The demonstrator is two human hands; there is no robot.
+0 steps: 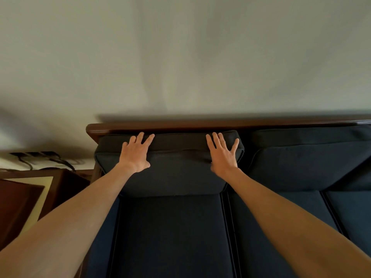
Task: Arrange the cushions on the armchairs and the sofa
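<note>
Two back cushions are seen on the sofa (220,125), plus three seat cushions. The left back cushion (176,171) is pressed by both hands, laid flat, fingers spread, nothing gripped: left hand (136,153) at its 11 o'clock, right hand (222,153) at 1 o'clock. The second back cushion (305,161) lies at 3 o'clock, untouched.

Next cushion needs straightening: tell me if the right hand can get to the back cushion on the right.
Probably yes. The right hand lies flat on the left back cushion; the neighbouring back cushion sits right beside it, with nothing between.
</note>
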